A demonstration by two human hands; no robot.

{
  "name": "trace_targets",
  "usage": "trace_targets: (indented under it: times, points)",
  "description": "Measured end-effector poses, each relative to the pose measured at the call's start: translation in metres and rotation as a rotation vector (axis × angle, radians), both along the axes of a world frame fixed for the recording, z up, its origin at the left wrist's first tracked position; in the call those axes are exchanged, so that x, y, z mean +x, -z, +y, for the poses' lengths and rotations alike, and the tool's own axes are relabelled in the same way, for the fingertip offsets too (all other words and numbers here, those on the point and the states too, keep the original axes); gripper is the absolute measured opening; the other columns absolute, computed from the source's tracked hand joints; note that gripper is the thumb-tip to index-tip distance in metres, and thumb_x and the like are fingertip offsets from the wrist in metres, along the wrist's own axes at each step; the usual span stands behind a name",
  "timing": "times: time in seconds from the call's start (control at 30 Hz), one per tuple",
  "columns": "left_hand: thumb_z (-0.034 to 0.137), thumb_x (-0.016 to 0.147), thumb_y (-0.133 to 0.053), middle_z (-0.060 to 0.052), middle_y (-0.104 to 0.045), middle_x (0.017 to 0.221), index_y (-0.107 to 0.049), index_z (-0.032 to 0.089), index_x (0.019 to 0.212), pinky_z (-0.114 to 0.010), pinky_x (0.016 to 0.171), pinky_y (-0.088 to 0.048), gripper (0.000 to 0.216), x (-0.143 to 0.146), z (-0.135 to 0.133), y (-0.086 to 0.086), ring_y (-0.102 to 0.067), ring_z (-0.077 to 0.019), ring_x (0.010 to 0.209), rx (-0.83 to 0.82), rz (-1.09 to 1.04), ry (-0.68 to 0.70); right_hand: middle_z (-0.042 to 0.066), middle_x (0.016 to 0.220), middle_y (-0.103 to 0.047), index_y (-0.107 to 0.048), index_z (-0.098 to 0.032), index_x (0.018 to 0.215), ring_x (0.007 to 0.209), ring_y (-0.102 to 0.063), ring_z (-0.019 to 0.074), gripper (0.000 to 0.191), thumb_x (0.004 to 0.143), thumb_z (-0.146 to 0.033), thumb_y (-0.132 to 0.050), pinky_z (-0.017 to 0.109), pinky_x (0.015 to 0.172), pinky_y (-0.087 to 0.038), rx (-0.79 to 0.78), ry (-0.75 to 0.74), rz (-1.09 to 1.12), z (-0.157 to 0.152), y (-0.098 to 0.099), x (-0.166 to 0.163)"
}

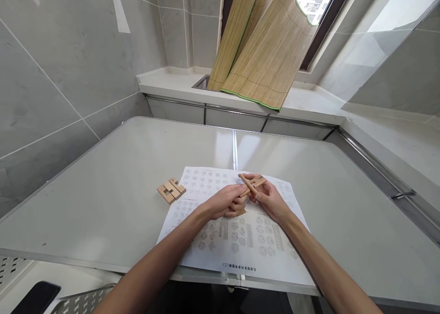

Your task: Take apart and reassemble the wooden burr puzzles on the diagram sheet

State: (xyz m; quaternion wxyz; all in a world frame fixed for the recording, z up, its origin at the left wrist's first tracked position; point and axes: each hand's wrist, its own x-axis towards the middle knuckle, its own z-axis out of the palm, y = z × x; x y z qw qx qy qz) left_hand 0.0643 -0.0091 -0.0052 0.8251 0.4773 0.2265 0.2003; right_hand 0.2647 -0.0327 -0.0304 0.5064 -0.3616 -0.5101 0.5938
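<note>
Both my hands meet over a printed instruction sheet (237, 231) on the grey table (103, 204). My left hand (225, 201) is curled shut around notched wooden puzzle sticks (253, 184), which cross each other above my fingers. My right hand (270, 199) pinches the same wooden sticks from the right side. A small group of several more notched wooden pieces (171, 190) lies on the table just left of the sheet, a short way from my left hand.
A rolled bamboo mat (261, 48) leans against the window at the back, on a white ledge (178, 82). A metal rail (378, 167) runs along the table's right side. A dark phone (36, 298) lies at the lower left.
</note>
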Motion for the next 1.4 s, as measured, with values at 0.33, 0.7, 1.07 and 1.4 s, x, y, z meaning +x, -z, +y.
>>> trace_targets:
  times: [0.33,0.7,1.07,1.4]
  points:
    - [0.054,0.101,-0.057,0.011,-0.025,0.062,-0.048,0.021,0.09,-0.015,0.035,-0.019,0.036,0.002,-0.002,0.003,-0.017,-0.0052,0.043,0.034,-0.038,0.017,0.011,0.137,-0.067,-0.07,-0.029,0.127,0.092,-0.065,0.0244,0.07,0.067,-0.055,-0.095,0.037,0.073,-0.055,0.014,-0.026,-0.027,-0.001,-0.002,0.001]
    - [0.055,0.098,-0.064,0.009,-0.036,0.07,-0.046,0.02,0.088,-0.016,0.039,-0.031,0.04,0.002,0.001,0.002,-0.022,-0.0036,0.047,0.008,-0.023,-0.032,0.011,0.15,-0.059,-0.069,-0.028,0.121,0.125,-0.063,0.031,0.063,0.066,-0.041,-0.097,0.044,0.1,-0.056,0.002,0.04,0.027,-0.002,-0.003,0.0]
    - [0.049,0.099,-0.065,0.007,-0.042,0.074,-0.054,0.019,0.096,-0.017,0.041,-0.035,0.033,0.003,0.0,0.005,-0.025,-0.0033,0.047,0.008,-0.038,-0.061,0.009,0.16,-0.05,-0.068,-0.031,0.124,0.13,-0.061,0.0326,0.066,0.066,-0.045,-0.097,0.047,0.106,-0.053,0.017,-0.016,-0.002,-0.002,-0.006,0.0]
    - [0.05,0.092,-0.075,0.0,-0.062,0.097,-0.063,0.017,0.11,-0.02,0.046,-0.045,0.039,-0.002,0.015,0.008,-0.046,-0.0024,0.051,0.06,-0.136,-0.402,0.007,0.141,-0.061,-0.065,-0.032,0.127,0.069,-0.055,0.0117,0.054,0.079,-0.041,-0.088,0.032,0.065,-0.052,0.028,0.102,-0.095,0.001,-0.001,0.0]
